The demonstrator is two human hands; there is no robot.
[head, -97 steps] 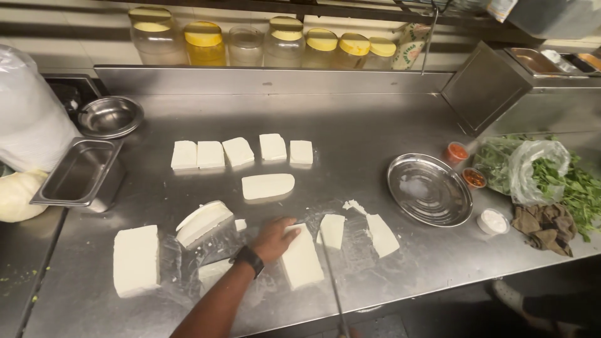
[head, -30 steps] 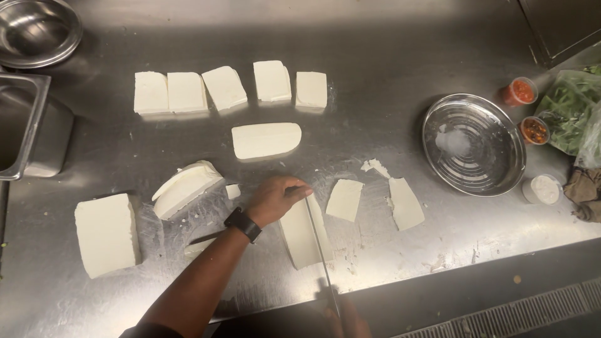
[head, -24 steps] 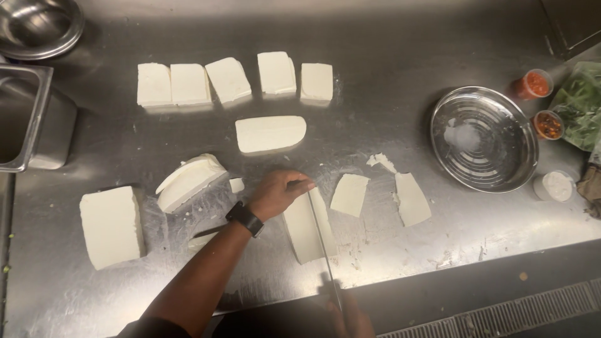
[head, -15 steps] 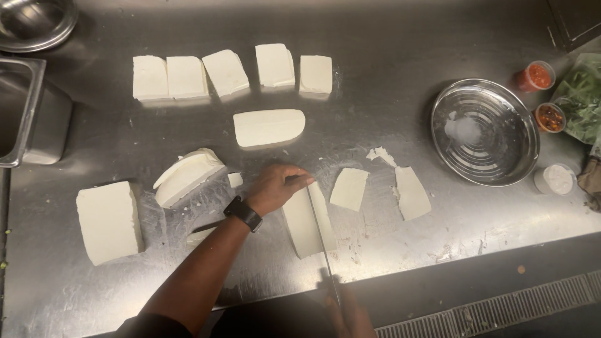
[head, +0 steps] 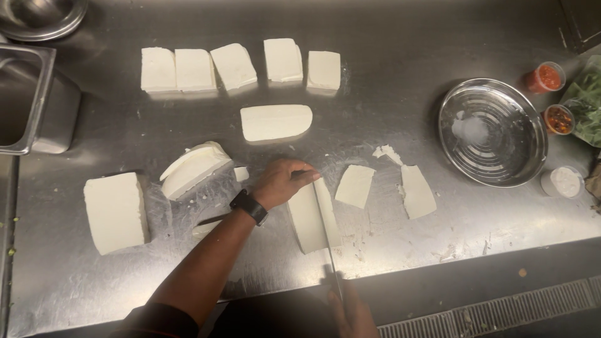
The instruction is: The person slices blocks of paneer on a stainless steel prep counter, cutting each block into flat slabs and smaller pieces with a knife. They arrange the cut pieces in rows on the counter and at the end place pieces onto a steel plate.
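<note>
Fingers (head: 305, 177) of the left hand (head: 282, 183) press flat on a white slab (head: 313, 216) at lower centre of the tabletop (head: 388, 81). Right hand (head: 352, 313), bottom edge, grips a long knife (head: 327, 228) lying along the slab. Two thin slices (head: 355, 185) lie just right; a round metal tray (head: 493, 131) sits farther right.

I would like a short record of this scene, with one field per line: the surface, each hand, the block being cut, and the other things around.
surface: steel counter
left hand: presses on the far end of the white block
right hand: at the near edge, grips the long knife
knife: blade lies lengthwise on the white block
far row: five white slabs
middle: one rounded slab
right side: round metal tray, small sauce cups
left side: large white block, steel pan
</note>
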